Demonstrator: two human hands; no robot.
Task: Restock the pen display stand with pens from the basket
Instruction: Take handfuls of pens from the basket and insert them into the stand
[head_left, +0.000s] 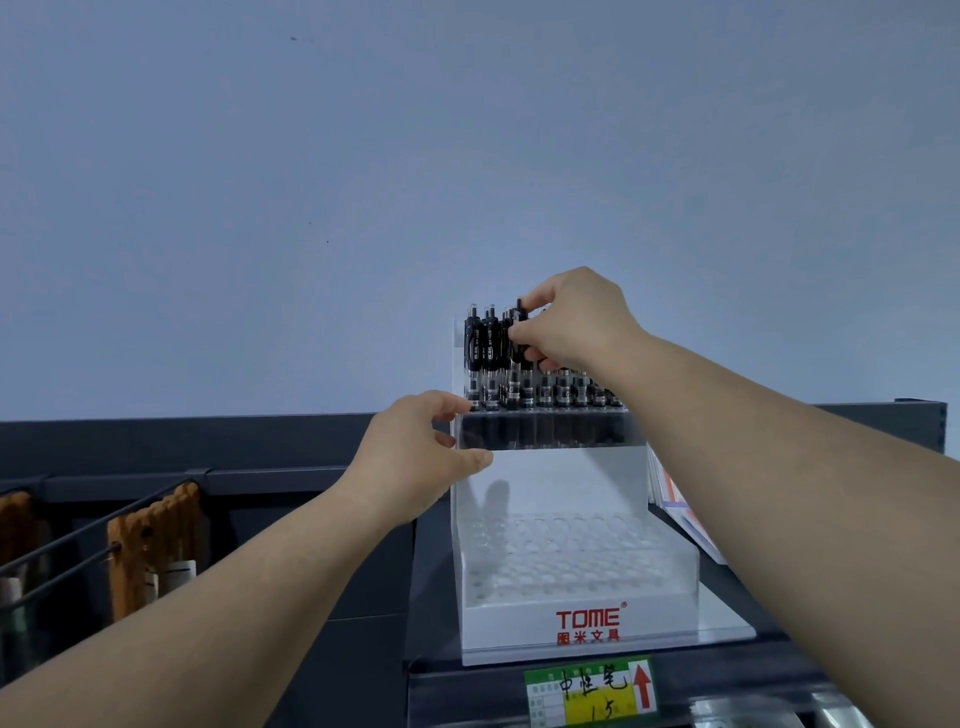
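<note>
Two grips busy: right grip pinches black pen near top, at upper tier of display stand; left grip holds tier edge. Pen likely light, stiff, smooth; take upper barrel.

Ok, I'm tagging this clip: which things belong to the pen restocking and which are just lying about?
Job: pen display stand, black pens in its upper tier, right hand pinching a pen, left hand gripping the tier's edge.
Lying about: shelf price label, brown items at left, flat packets at right.
</note>
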